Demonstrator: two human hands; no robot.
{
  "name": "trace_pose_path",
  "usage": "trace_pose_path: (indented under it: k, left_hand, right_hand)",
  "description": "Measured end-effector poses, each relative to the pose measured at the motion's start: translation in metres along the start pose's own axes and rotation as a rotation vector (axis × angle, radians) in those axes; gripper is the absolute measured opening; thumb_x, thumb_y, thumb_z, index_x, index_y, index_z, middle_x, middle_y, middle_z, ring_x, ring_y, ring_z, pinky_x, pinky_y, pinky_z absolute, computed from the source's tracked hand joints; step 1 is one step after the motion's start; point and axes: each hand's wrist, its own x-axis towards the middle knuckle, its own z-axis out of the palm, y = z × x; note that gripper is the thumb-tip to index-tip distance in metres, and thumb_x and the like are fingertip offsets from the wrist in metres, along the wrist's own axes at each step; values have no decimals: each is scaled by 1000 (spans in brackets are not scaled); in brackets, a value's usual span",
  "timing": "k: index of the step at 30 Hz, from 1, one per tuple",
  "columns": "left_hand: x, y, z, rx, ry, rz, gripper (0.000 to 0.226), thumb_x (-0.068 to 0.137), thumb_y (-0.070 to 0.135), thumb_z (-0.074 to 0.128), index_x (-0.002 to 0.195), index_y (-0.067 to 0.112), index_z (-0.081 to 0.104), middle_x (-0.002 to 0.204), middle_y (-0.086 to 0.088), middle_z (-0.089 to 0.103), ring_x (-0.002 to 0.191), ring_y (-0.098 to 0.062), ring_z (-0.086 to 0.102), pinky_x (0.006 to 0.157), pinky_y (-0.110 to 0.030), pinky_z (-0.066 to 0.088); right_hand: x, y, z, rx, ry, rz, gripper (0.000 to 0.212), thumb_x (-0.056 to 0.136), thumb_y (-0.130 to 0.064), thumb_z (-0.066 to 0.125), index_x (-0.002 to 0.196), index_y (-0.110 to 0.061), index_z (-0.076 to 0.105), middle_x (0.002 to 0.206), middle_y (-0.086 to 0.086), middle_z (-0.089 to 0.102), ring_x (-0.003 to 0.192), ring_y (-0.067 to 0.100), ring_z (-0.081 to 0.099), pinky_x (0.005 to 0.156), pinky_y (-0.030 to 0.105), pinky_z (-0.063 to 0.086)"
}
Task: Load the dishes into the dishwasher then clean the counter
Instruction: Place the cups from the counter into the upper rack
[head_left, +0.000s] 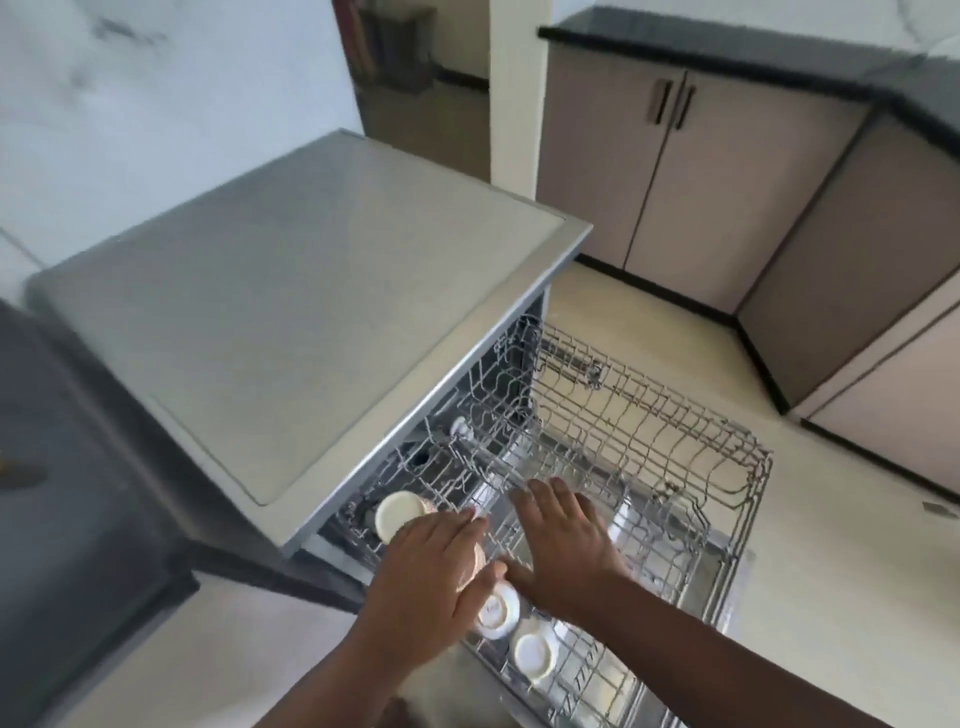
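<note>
Lower centre of frame: left hand (434, 566) grips a cream cup (475, 564) over the pulled-out wire rack (649, 447). Right hand (563, 540), fingers straight, lies flat on the rack wires. Three upturned cups (bases up) sit nearby in the rack.

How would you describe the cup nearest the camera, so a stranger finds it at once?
Start at the pulled-out wire rack of the open dishwasher. Follow its near edge toward the camera, past the two hands. The cup is last in the row, upside down, cream, and the only one that no hand touches.
</note>
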Motion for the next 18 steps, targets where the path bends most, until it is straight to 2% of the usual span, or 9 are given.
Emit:
trace_pose_path:
  k: [3,5,7,8,10,13,18]
  left_hand:
    - [-24,-2,-27,28,138,-62,47,93,50,43,121,18,63,125,2,63,118,-19,56,96,-37,46]
    - [-44,-9,-42,70,209,-123,51,94,51,39,126,17,60,133,0,58,127,-21,50,102,-39,41]
    - [-71,-20,-59,132,252,-234,57,94,56,35,132,18,54,140,-3,52,132,-25,45,108,-40,35]
    - [-86,-28,-68,166,273,-299,60,93,58,35,135,18,51,143,-4,49,134,-26,43,110,-40,32]
    - [-114,-44,-81,217,285,-436,67,91,62,34,138,16,49,147,-6,43,136,-28,39,111,-41,26]
    - [-165,-72,-99,245,288,-647,76,91,69,26,140,14,47,149,-9,40,137,-32,38,111,-47,27]
    - [-261,-110,-127,263,337,-792,81,91,72,21,141,14,45,149,-9,41,137,-32,37,110,-43,15]
  right_hand:
    - [1,-35,-21,-14,16,-124,81,84,-63,26,151,-22,12,161,8,10,149,29,3,116,42,-1]
    - [1,-62,-33,-39,48,-189,81,77,-64,27,145,-20,32,153,9,33,144,32,25,115,46,18]
    - [2,-93,-39,-38,97,-261,72,73,-62,41,130,-20,53,133,6,57,128,31,51,101,47,42]
    - [3,-111,-42,-34,141,-308,68,73,-61,44,126,-20,56,128,6,61,122,30,56,96,48,47]
    - [4,-144,-47,-46,200,-382,65,77,-62,43,125,-21,57,127,6,63,120,30,59,93,49,49]
    - [2,-198,-50,-112,209,-474,69,79,-68,42,130,-22,54,132,5,60,125,30,54,96,47,46]
    - [-11,-300,-43,-111,185,-561,74,76,-70,44,132,-22,48,134,6,59,127,32,52,97,47,44]
